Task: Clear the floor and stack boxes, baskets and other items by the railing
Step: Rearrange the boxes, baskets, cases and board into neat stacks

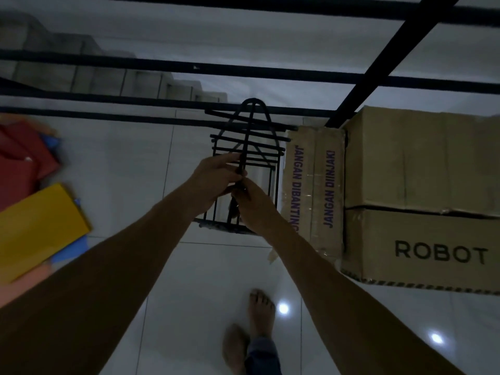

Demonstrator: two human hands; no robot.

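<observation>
Black wire rack (247, 147): held up in front of the person, above the white tiled floor (130, 163), arched top end pointing toward the railing (189, 70), lower end nearer the body. It hangs just left of the narrow cardboard box (313, 185), which stands on end and carries purple print "JANGAN DIBANTING" and "JANGAN DIINJAK". Contact between rack and that box cannot be told in the dim light. Left hand (213, 182): fingers curled round the rack's central upright bar at about mid-height, thumb side toward the cross wires. Right hand (254, 204): just below and right of the left, fingers pinching the same central bar; the two hands touch or nearly touch. Both forearms bare and extended forward. To the right of the narrow box, touching it, a large cardboard box (422, 163) sits on top of another box printed "ROBOT" (441, 253); this stack stands against the railing's dark diagonal post (392, 60). Railing: several dark horizontal bars across the upper frame, with stairs (108, 77) visible through them at upper left. Left edge of frame: a pile of coloured items on the floor, a red piece (24, 158) above a yellow flat piece (40, 226), blue edges showing beneath; blurred. Bottom centre: the person's bare feet (259, 315) on the tiles, with two bright light reflections nearby.
</observation>
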